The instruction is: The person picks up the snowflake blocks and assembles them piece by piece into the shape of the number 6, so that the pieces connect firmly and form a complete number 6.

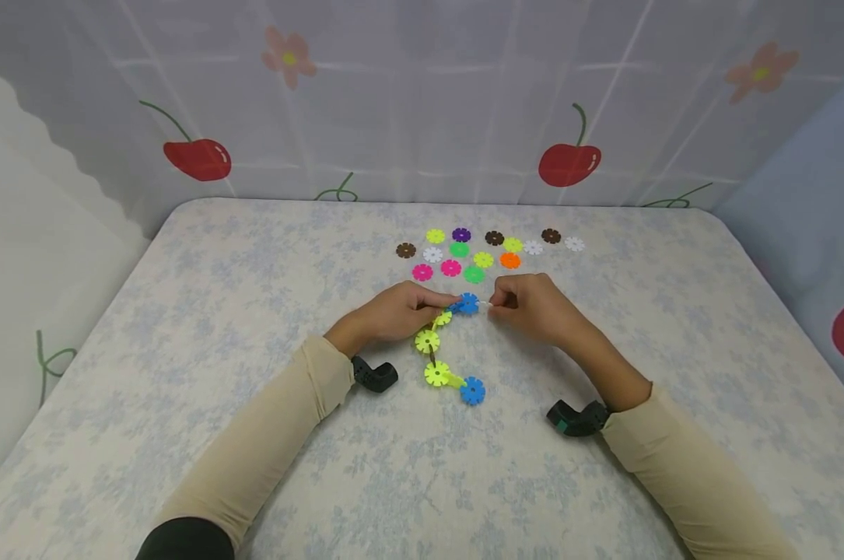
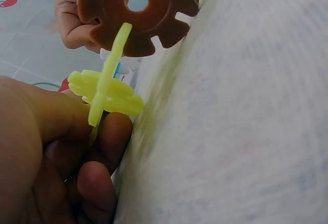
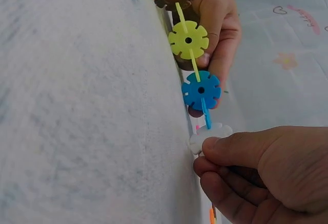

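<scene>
A curved chain of notched plastic discs, yellow (image 1: 427, 334), brown and blue, lies between my hands, its near end a blue disc (image 1: 473, 397). My left hand (image 1: 393, 313) grips the far part of this chain, fingers beside the yellow and blue pieces. Thumb and fingers of my right hand (image 1: 534, 307) pinch a white disc (image 3: 221, 128), its edge right at the last blue piece (image 3: 206, 114) of the chain. Close to the left wrist camera, a brown disc (image 2: 166, 26) of the chain stands slotted onto a yellow one (image 2: 105, 88). The left fingertips are partly hidden behind the pieces.
Loose discs lie scattered beyond my hands, among them pink (image 1: 422, 273), green (image 1: 474, 274), orange (image 1: 509, 261), purple (image 1: 461, 236), brown (image 1: 405, 251) and white ones. A patterned cloth (image 1: 253, 257) covers the table, with a cherry-print curtain (image 1: 393, 93) behind it.
</scene>
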A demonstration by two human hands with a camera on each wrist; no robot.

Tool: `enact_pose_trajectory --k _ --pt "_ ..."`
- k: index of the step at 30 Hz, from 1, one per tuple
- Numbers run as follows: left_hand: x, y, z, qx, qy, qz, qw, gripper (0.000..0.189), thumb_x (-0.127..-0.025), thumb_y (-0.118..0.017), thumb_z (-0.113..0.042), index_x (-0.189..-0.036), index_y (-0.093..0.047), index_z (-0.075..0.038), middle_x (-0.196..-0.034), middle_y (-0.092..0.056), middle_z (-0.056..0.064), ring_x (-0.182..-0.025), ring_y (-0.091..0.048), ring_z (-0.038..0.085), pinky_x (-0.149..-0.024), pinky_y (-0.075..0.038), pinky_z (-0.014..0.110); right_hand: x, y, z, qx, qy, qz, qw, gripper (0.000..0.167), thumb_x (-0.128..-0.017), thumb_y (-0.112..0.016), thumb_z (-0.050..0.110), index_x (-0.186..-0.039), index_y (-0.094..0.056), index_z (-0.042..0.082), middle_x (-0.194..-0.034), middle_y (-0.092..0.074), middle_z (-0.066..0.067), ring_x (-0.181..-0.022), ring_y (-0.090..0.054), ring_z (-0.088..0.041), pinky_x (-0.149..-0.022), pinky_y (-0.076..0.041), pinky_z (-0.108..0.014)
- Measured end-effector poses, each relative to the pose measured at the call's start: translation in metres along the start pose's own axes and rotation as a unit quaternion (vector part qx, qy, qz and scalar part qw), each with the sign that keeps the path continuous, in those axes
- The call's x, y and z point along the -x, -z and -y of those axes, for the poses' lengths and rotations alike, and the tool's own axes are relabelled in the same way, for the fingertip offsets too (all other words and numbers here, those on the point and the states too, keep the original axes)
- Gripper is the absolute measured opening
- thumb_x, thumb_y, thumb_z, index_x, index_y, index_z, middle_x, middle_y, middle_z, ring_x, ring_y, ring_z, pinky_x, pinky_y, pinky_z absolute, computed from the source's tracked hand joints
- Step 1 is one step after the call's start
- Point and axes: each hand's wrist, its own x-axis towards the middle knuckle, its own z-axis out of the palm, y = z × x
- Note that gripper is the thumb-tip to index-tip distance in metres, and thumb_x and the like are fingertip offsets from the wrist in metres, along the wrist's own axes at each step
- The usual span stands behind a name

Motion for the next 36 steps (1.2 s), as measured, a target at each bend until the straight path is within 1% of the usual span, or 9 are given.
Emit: enact_pose_trajectory --k 2,6,9,17,20,25,30,33,36 --pt "-0.001 0.0 0.001 0.002 0.0 0.001 1.0 0.036 -0.105 -0.055 -0.01 -0.138 -0.064 -0.022 -0.142 -0.057 -0.003 -0.056 -0.028 0.015 -0.058 -0.031 0.03 -0.001 0.0 -0.001 -0.002 0.003 -0.001 1.0 0.014 -0.089 -0.076 -0.001 -0.081 -0.069 0.008 -0.078 -0.068 -0.002 -0.07 -0.06 -0.018 -0.065 -0.05 -0.032" --pt "-0.002 0.0 0.003 0.006 -0.002 0.004 1.0 0.037 -0.104 -0.055 -0.009 -0.138 -0.064 -0.02 -0.142 -0.056 -0.003 -0.06 -0.031 0.015 -0.059 -0.032 0.03 -0.002 -0.002 -0.005 -0.002 0.016 -0.003 0.9999 0.013 -0.089 -0.076 -0.001 -0.082 -0.069 0.008 -0.079 -0.069 -0.001 -0.07 -0.059 -0.017 -0.064 -0.05 -0.03" --pt "-0.002 0.001 0.003 0.005 -0.003 0.007 1.0 0.037 -0.104 -0.055 -0.008 -0.138 -0.064 -0.019 -0.142 -0.056 -0.003 -0.065 -0.034 0.015 -0.061 -0.033 0.029 -0.002 -0.003 -0.008 -0.005 0.029 -0.002 0.9996 0.012 -0.089 -0.076 -0.001 -0.084 -0.069 0.008 -0.081 -0.07 -0.002 -0.071 -0.061 -0.017 -0.066 -0.051 -0.03" --pt "-0.002 0.002 0.002 0.016 0.002 0.016 0.9997 0.038 -0.104 -0.056 -0.007 -0.138 -0.063 -0.02 -0.143 -0.055 -0.002 -0.067 -0.035 0.017 -0.062 -0.033 0.03 -0.004 -0.006 -0.015 -0.025 0.064 -0.009 0.9976 0.013 -0.087 -0.077 -0.004 -0.085 -0.069 0.006 -0.089 -0.073 -0.005 -0.077 -0.066 -0.017 -0.071 -0.056 -0.03" --pt "-0.002 0.002 0.002 0.019 0.005 0.016 0.9997 0.038 -0.104 -0.056 -0.006 -0.138 -0.063 -0.02 -0.143 -0.055 -0.002 -0.067 -0.035 0.017 -0.062 -0.034 0.03 -0.005 -0.007 -0.015 -0.03 0.07 -0.008 0.9971 0.011 -0.088 -0.076 -0.004 -0.086 -0.069 0.005 -0.092 -0.074 -0.006 -0.08 -0.068 -0.017 -0.073 -0.056 -0.031" --pt "-0.002 0.003 0.001 0.016 0.002 0.014 0.9998 0.038 -0.104 -0.055 -0.005 -0.138 -0.063 -0.019 -0.143 -0.055 -0.001 -0.062 -0.032 0.015 -0.06 -0.032 0.03 -0.005 -0.009 -0.01 -0.015 0.061 -0.013 0.9979 0.008 -0.089 -0.076 -0.002 -0.087 -0.068 0.002 -0.089 -0.073 -0.005 -0.077 -0.065 -0.016 -0.07 -0.055 -0.031" --pt "-0.003 0.002 0.002 0.006 -0.002 0.01 0.9999 0.038 -0.104 -0.056 -0.006 -0.138 -0.063 -0.019 -0.142 -0.056 0.001 -0.055 -0.028 0.013 -0.058 -0.031 0.029 -0.005 -0.011 -0.003 0.001 0.039 -0.019 0.999 0.01 -0.088 -0.076 -0.002 -0.085 -0.068 0.003 -0.084 -0.072 -0.004 -0.074 -0.063 -0.017 -0.067 -0.054 -0.033" --pt "-0.003 0.001 0.002 0.0 -0.002 0.008 1.0 0.037 -0.104 -0.056 -0.007 -0.138 -0.063 -0.019 -0.141 -0.057 0.0 -0.055 -0.028 0.013 -0.058 -0.031 0.029 -0.004 -0.011 -0.002 0.007 0.029 -0.019 0.9994 0.008 -0.088 -0.076 -0.002 -0.087 -0.069 0.002 -0.085 -0.072 -0.004 -0.075 -0.063 -0.017 -0.068 -0.054 -0.033" --pt "-0.002 0.0 0.002 -0.002 0.0 0.004 1.0 0.036 -0.104 -0.057 -0.008 -0.137 -0.064 -0.018 -0.141 -0.058 -0.001 -0.061 -0.036 0.013 -0.062 -0.034 0.028 -0.003 -0.01 -0.003 0.007 0.028 -0.015 0.9995 0.008 -0.089 -0.076 -0.001 -0.089 -0.069 0.003 -0.085 -0.072 -0.003 -0.075 -0.063 -0.017 -0.069 -0.054 -0.033"
